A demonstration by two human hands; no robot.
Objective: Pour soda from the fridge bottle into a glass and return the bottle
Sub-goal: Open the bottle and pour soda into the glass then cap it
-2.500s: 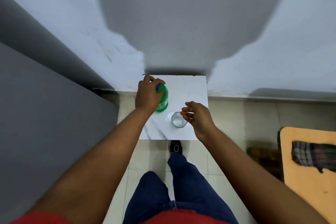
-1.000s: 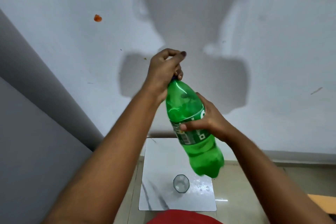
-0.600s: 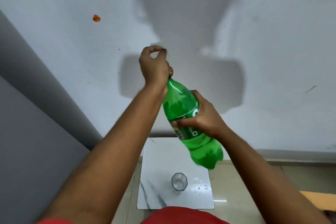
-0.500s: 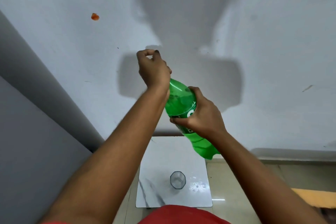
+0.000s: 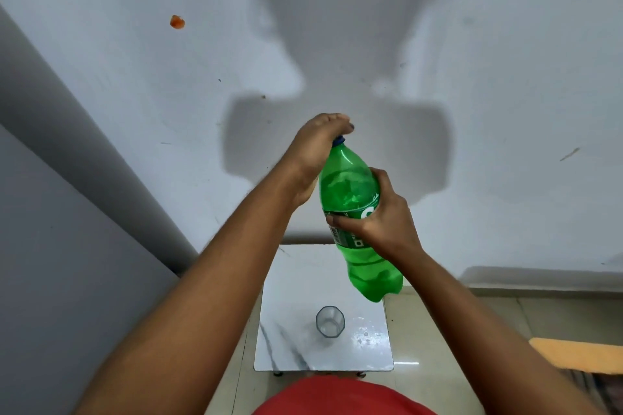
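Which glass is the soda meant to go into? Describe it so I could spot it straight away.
Look low in the middle for the small white marble-patterned table standing against the wall. The glass is the only thing on it, upright, below the raised green bottle. It is clear, faceted and empty.

The bottle [image 5: 350, 192] is glossy, translucent green plastic. The glass [image 5: 330, 321] is clear and smooth. The tabletop [image 5: 290, 340] looks like polished, grey-veined white marble; the wall [image 5: 135, 77] is matt.
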